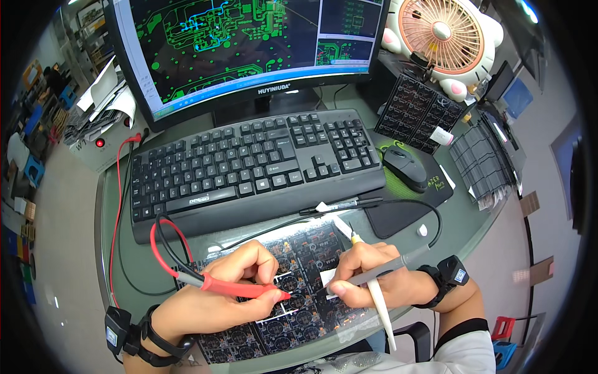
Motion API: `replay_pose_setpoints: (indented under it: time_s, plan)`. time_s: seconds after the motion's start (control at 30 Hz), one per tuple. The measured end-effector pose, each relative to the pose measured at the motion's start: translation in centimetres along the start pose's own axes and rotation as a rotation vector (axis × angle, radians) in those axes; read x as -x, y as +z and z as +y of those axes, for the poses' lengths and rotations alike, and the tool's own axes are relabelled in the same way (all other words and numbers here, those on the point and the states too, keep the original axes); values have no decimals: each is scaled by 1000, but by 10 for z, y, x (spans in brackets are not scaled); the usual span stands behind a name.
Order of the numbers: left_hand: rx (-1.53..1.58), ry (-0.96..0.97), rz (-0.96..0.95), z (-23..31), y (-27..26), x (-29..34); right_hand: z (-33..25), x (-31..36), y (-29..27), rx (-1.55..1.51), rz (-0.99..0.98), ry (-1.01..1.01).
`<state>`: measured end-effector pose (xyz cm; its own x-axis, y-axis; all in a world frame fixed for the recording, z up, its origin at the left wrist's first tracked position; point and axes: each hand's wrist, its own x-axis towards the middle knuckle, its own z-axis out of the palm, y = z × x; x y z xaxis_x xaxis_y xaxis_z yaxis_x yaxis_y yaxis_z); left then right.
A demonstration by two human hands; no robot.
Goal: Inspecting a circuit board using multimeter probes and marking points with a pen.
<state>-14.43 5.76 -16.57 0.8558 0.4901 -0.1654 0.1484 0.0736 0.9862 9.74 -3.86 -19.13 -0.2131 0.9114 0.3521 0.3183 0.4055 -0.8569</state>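
Note:
My left hand (240, 283) is closed around a red test probe (240, 288), its tip low over the dark printed circuit board panel (305, 318). I cannot tell whether the tip touches the board. My right hand (374, 277) pinches a grey test probe (386, 267) whose tip points down at the panel's right half. Between the same fingers sits a slim white tool (379, 305) with a thin dark tip pointing away from me. The panel carries rows of repeated small boards with round outlines. White strips lie on it near both probe tips.
A black keyboard (249, 165) stands behind the panel, below a monitor (237, 50) showing a green circuit layout. A mouse (405, 168) rests on a mouse pad (408, 212) at the right. Further right are stacked board panels (483, 156) and a fan (441, 37). Red and black leads (118, 206) run along the left.

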Motion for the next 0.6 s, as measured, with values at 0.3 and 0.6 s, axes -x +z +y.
replay_pose_setpoints:
  time_s: [0.3,0.6]
  plan:
    - [-6,6,2,0,0,1,-2,-1,0,23,-13,9]
    - [-22,9,-9,0,0,0,-4,-2,-1,66,-31,15]
